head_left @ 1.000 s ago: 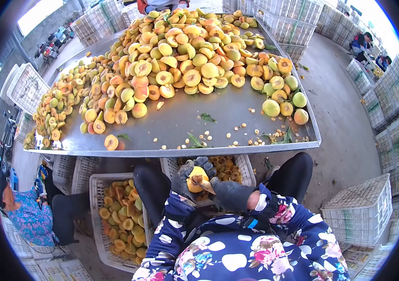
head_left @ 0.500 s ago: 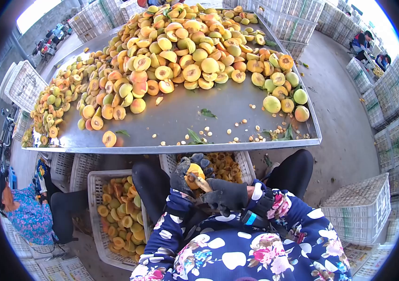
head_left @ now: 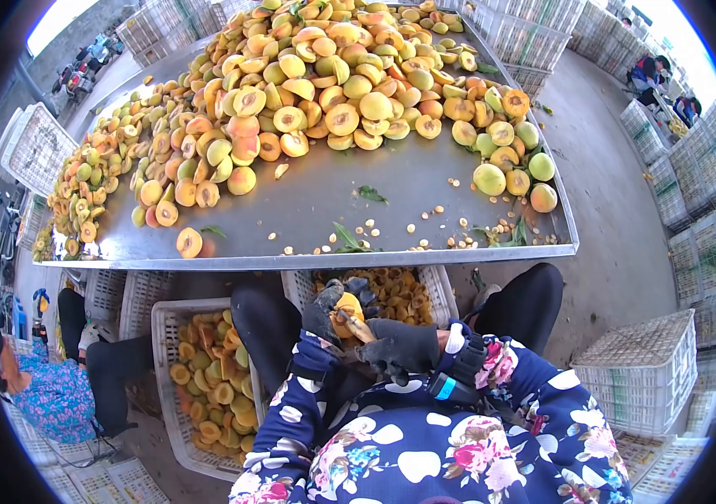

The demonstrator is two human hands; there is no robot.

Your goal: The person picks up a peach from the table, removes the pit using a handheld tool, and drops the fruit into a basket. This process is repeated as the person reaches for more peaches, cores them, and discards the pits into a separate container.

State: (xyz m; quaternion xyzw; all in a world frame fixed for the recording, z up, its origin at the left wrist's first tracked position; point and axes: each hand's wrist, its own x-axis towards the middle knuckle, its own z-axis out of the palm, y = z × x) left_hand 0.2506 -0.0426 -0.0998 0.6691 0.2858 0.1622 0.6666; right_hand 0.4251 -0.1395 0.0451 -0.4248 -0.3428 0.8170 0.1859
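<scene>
My left hand (head_left: pixel 323 314), in a dark glove, is closed around a yellow peach half (head_left: pixel 347 304) above my lap. My right hand (head_left: pixel 392 346), also gloved, grips a small light-brown tool (head_left: pixel 361 328) whose end touches the fruit; the exact kind of tool is not clear. Below and beyond the hands stands a white crate (head_left: pixel 437 294) with cut peach pieces (head_left: pixel 397 294) in it. Over the metal table (head_left: pixel 307 214) spreads a large heap of halved peaches (head_left: pixel 324 92), with loose pits (head_left: pixel 411 228) and leaves near its front edge.
Left of my legs is a white crate (head_left: pixel 160 378) full of peach halves. A co-worker in a blue patterned top (head_left: pixel 51 395) sits at the far left. Stacked crates (head_left: pixel 639 370) stand on the right, and two people work at the far right.
The view has shifted slightly. My hands keep nearly the same pose, with the peach half and the tool still together. The co-worker's arms at left have moved.
</scene>
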